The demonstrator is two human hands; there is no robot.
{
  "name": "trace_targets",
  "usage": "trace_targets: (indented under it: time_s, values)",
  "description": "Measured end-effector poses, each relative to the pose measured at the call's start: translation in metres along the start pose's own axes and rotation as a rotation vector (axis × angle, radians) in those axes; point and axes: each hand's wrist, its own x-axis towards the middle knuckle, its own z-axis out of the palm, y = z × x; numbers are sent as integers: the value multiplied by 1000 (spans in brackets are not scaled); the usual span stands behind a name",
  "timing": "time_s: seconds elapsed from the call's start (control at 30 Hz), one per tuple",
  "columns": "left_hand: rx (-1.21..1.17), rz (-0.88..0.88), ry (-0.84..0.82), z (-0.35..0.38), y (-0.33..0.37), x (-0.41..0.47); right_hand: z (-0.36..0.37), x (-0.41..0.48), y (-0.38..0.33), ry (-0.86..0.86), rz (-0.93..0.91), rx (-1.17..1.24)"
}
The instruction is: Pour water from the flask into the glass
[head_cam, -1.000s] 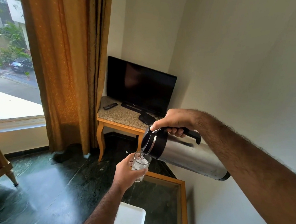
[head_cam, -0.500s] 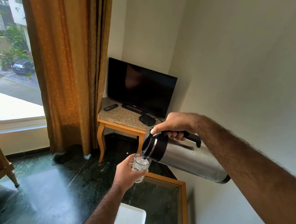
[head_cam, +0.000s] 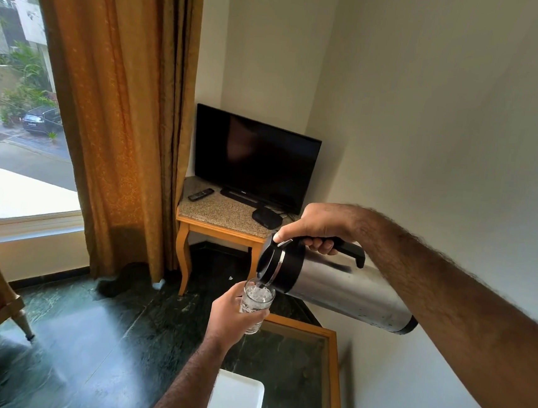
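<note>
**Pouring from a steel flask into a hand-held glass**

The right hand [head_cam: 316, 226] is closed around the black handle of the flask [head_cam: 338, 288], its thumb pressed on the lever at the lid. The flask lies tipped close to level, its black spout end low and to the left, its base raised toward the right wall. The left hand [head_cam: 234, 315] is wrapped around the lower part of the glass [head_cam: 256, 303], held upright in the air directly beneath the spout, above the far edge of the glass-topped table [head_cam: 330, 367]. Water [head_cam: 256, 294] churns white in the upper part of the glass, which appears nearly full.

Handling, as judged: the flask is rigid metal and probably heavy when charged, its polished wall offering a poor hold; the handle is the proper place to take it, with the thumb free for the lever. The glass is light, smooth and breakable, likely slippery if wetted, and is best held around its lower wall, clear of the rim.

Compared with the view half a second earlier, both hands and the tilt of the flask match closely; the spout sits over the rim as before. The water level looks slightly higher, though the difference is too small to be sure.
</note>
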Motion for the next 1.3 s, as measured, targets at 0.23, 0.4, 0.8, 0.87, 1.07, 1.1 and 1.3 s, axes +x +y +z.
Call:
trace_targets:
  time_s: [0.23,0.4,0.8,0.87,1.07,1.1,1.3]
  values:
    - [33,-15,7,0,0,0,2,3,0,-2,-3,-6]
    - [45,-13,8,0,0,0,3,5,4,5,0,-1]
    - [19,-19,14,2,1,4,7,4,20,-7,-33,94]
    - [17,-14,20,2,1,4,8,2,26,-12,-45,129]
    - [-11,-7,27,3,-2,6,18,-6,43,-27,-70,179]
    - [-19,-8,31,4,-3,7,20,-6,48,-19,-76,191]
    - [-58,-40,61,9,-10,9,42,-15,82,180,-93,355]
